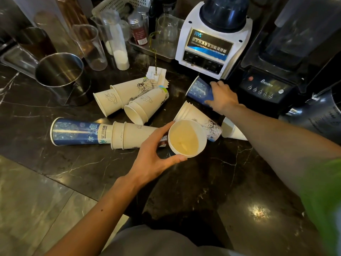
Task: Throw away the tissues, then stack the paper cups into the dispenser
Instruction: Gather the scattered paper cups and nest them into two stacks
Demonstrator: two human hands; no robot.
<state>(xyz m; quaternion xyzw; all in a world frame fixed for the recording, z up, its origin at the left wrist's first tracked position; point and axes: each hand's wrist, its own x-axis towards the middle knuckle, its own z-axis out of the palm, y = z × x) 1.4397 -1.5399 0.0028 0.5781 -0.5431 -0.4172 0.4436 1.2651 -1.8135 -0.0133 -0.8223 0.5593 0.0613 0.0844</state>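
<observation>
The left hand (pixel 153 154) is holding a nested stack of white cups (pixel 186 138), mouth up, its grip wrapping the rim. The right hand (pixel 223 97) is closing its grip on a blue cup (pixel 198 88) lying beside the white blender (pixel 212 43). More paper cups (pixel 129 100) are lying scattered on the dark marble surface (pixel 212 182).

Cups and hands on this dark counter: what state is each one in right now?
Left hand: gripping a nested white cup stack, mouth facing the camera.
Right hand: grasping a blue cup lying on its side.
Long blue cup stack: lying flat.
Other white cups: toppled.
Steel pitcher: upright, looks empty.
</observation>
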